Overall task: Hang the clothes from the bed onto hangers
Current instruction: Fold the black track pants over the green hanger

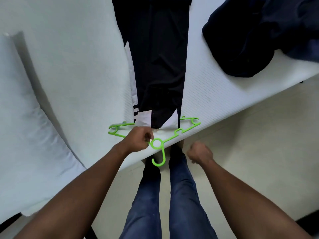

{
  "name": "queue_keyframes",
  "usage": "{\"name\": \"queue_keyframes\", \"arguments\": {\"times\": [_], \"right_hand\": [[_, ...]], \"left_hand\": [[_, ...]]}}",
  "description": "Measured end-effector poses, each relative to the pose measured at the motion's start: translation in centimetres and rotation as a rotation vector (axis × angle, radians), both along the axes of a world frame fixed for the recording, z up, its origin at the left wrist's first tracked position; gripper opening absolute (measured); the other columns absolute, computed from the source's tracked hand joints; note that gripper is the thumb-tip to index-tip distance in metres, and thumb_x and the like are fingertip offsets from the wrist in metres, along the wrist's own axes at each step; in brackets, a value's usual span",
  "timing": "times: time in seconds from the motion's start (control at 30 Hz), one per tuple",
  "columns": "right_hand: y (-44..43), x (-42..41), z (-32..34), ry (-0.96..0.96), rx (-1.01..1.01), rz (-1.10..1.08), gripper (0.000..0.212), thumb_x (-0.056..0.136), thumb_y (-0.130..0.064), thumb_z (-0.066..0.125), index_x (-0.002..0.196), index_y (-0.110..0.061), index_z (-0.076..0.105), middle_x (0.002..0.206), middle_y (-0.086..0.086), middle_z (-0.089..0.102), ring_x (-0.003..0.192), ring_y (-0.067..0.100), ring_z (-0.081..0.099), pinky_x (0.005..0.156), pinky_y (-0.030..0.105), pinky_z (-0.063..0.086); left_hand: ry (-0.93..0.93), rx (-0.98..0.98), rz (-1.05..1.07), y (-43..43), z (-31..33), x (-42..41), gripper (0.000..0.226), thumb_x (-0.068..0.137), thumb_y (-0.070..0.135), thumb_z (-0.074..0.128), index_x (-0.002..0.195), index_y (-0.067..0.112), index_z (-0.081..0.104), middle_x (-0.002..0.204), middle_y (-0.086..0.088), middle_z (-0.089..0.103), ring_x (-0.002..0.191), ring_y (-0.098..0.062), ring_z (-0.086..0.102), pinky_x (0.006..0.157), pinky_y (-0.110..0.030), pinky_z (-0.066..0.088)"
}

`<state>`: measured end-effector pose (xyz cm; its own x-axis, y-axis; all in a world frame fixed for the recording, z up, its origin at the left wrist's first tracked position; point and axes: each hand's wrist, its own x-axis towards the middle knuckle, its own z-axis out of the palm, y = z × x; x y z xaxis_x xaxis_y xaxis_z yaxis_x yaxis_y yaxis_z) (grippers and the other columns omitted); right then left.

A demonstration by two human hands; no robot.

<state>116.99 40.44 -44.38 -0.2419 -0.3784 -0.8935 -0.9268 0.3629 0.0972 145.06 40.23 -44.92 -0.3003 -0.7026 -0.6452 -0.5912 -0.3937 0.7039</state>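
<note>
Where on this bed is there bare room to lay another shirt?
Bare mattress lies between the pillow and the black garment, and a narrower strip between that garment and the dark clothes pile. The near edge is crowded: the left hand grips the green hanger there.

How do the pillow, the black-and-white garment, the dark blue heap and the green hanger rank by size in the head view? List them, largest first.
1. pillow, though it lies nearer the camera.
2. black-and-white garment and dark blue heap: they look alike, and the frame crops both.
3. green hanger.
</note>
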Motion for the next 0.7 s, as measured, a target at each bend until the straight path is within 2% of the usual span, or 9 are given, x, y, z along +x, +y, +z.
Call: {"name": "queue_keyframes", "arguments": {"times": [0.07, 0.1, 0.2, 0.3, 0.33, 0.4, 0.5, 0.6, 0.7], "right_hand": [[-1.4, -0.7, 0.5, 0.093, -0.205, -0.2, 0.025, 0.087, -0.021, 0.056, 0.1, -0.009, 0.074, 0.109, 0.015, 0.073, 0.1, 0.035, 0.071, 0.077, 0.03, 0.048], [-2.3, -0.7, 0.3, 0.102, -0.309, -0.279, 0.025, 0.091, -0.021, 0.055, 0.101, -0.008, 0.074, 0.108, 0.017, 0.073, 0.099, 0.036, 0.069, 0.075, 0.03, 0.044], [-5.6, 0.6, -0.3, -0.054, -0.535, -0.393, 0.023, 0.093, -0.025, 0.056, 0.083, -0.011, 0.07, 0.088, 0.01, 0.073, 0.086, 0.031, 0.068, 0.066, 0.031, 0.045], [-8.6, 3.2, -1.6, -0.248, -0.655, -0.349, 0.011, 0.092, -0.025, 0.063, 0.093, -0.017, 0.07, 0.091, -0.002, 0.072, 0.088, 0.019, 0.068, 0.077, 0.034, 0.055], [-9.5, 4.2, -2.0, -0.299, -0.663, -0.313, 0.016, 0.091, -0.026, 0.066, 0.103, -0.018, 0.069, 0.098, -0.003, 0.072, 0.092, 0.017, 0.067, 0.081, 0.034, 0.054], [-11.2, 5.9, -3.0, -0.359, -0.632, -0.244, 0.041, 0.088, -0.031, 0.074, 0.124, -0.017, 0.062, 0.113, -0.002, 0.067, 0.103, 0.016, 0.063, 0.087, 0.033, 0.052], [-12.9, 7.5, -4.2, -0.358, -0.588, -0.196, 0.063, 0.085, -0.04, 0.081, 0.137, -0.017, 0.053, 0.122, 0.0, 0.063, 0.11, 0.018, 0.061, 0.094, 0.036, 0.053], [-14.4, 8.0, -4.3, -0.372, -0.551, -0.217, 0.062, 0.084, -0.046, 0.082, 0.133, -0.019, 0.056, 0.109, -0.002, 0.068, 0.103, 0.018, 0.064, 0.093, 0.039, 0.054], [-16.2, 8.1, -3.6, -0.385, -0.548, -0.192, 0.037, 0.088, -0.043, 0.079, 0.116, -0.023, 0.067, 0.092, -0.004, 0.071, 0.096, 0.019, 0.068, 0.088, 0.037, 0.056]], "left_hand": [[-0.123, 0.004, -0.197, 1.0, -1.0, -0.1, 0.032, 0.068, -0.007, 0.061, 0.081, 0.018, 0.074, 0.076, 0.005, 0.071, 0.074, -0.013, 0.067, 0.067, -0.023, 0.045], [-0.182, -0.01, -0.21, 1.1, -1.5, -0.1, 0.028, 0.071, -0.004, 0.061, 0.083, 0.016, 0.076, 0.08, 0.002, 0.074, 0.079, -0.019, 0.069, 0.068, -0.024, 0.046], [-0.289, -0.17, 0.038, -0.8, -1.9, -0.4, 0.021, 0.077, 0.001, 0.064, 0.086, 0.014, 0.077, 0.084, -0.005, 0.075, 0.084, -0.028, 0.07, 0.074, -0.032, 0.054], [-0.397, -0.278, 0.307, -5.0, -2.6, -0.5, 0.018, 0.083, 0.01, 0.068, 0.101, 0.013, 0.071, 0.097, -0.007, 0.069, 0.092, -0.028, 0.065, 0.081, -0.036, 0.05], [-0.417, -0.265, 0.356, -6.5, -2.9, -0.5, 0.024, 0.084, 0.014, 0.071, 0.108, 0.012, 0.067, 0.104, -0.008, 0.066, 0.097, -0.028, 0.063, 0.083, -0.038, 0.05], [-0.424, -0.184, 0.373, -9.1, -3.5, -0.2, 0.045, 0.086, 0.025, 0.077, 0.123, 0.011, 0.058, 0.115, -0.009, 0.063, 0.105, -0.028, 0.061, 0.089, -0.041, 0.051], [-0.356, 0.018, 0.437, -11.7, -4.2, -0.2, 0.062, 0.084, 0.034, 0.082, 0.133, 0.013, 0.051, 0.112, -0.002, 0.06, 0.103, -0.022, 0.058, 0.093, -0.038, 0.051], [-0.25, 0.097, 0.547, -13.2, -4.8, -0.1, 0.046, 0.085, 0.038, 0.082, 0.121, 0.017, 0.062, 0.106, 0.001, 0.067, 0.099, -0.021, 0.065, 0.09, -0.036, 0.054], [-0.147, 0.082, 0.587, -14.2, -4.8, 0.3, 0.016, 0.09, 0.031, 0.078, 0.096, 0.017, 0.072, 0.093, -0.003, 0.074, 0.094, -0.026, 0.072, 0.086, -0.038, 0.056]]}}
